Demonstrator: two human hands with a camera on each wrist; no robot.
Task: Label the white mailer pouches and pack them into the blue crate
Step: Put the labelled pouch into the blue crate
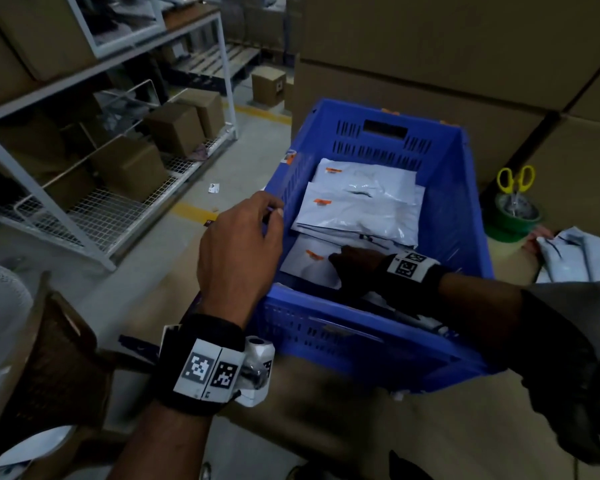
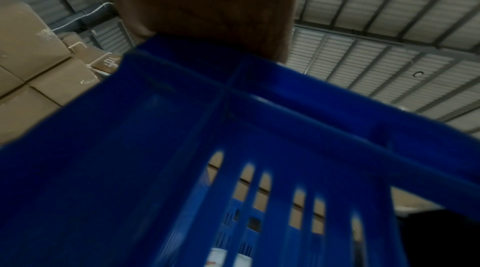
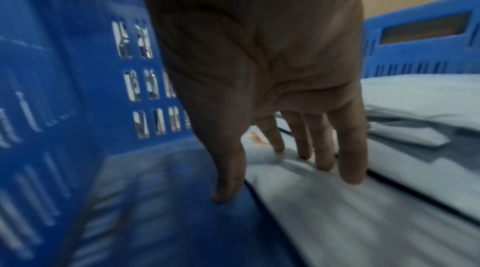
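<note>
The blue crate (image 1: 361,341) stands in front of me with several white mailer pouches inside, each bearing a small orange label. The top pouch (image 1: 364,181) lies at the far end and another pouch (image 1: 354,213) overlaps it. My right hand (image 1: 354,268) is inside the crate, its straight fingers (image 3: 350,158) pressing on the nearest pouch (image 1: 305,261), with the thumb beside that pouch (image 3: 337,220) on the crate floor. My left hand (image 1: 267,216) curls its fingers over the crate's left rim. In the left wrist view the palm (image 2: 207,4) sits above the crate wall (image 2: 182,148).
Yellow-handled scissors (image 1: 515,181) stand in a green tape roll (image 1: 510,223) right of the crate. Another person's hand (image 1: 537,237) holds more pouches (image 1: 575,261) at the right edge. Stacked cardboard boxes (image 1: 430,64) rise behind. A white wire shelf (image 1: 94,209) with boxes stands left, a brown basket (image 1: 66,358) lower left.
</note>
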